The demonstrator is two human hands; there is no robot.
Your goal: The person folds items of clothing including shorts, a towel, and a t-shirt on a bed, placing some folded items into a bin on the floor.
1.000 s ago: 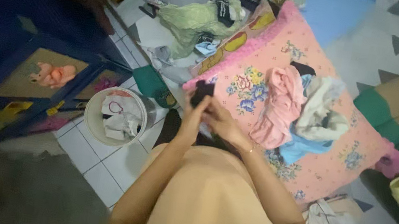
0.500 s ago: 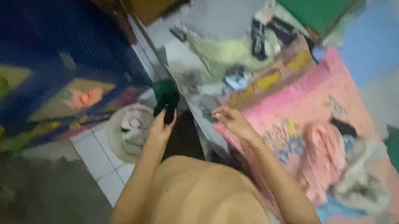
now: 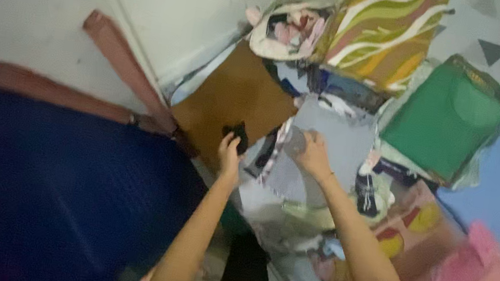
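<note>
1. Fingers (image 3: 236,137) of my left hand (image 3: 230,151) stay clamped on the small dark cloth (image 3: 239,133), now over the brown folded cloth (image 3: 236,99) instead of beside the pink bed.
2. Right hand (image 3: 313,153) has moved onto the grey folded cloth (image 3: 329,139), just right of the brown one; blur hides its fingers, seemingly pinching an edge.
3. Both arms reach forward, elbows nearly straight.
</note>
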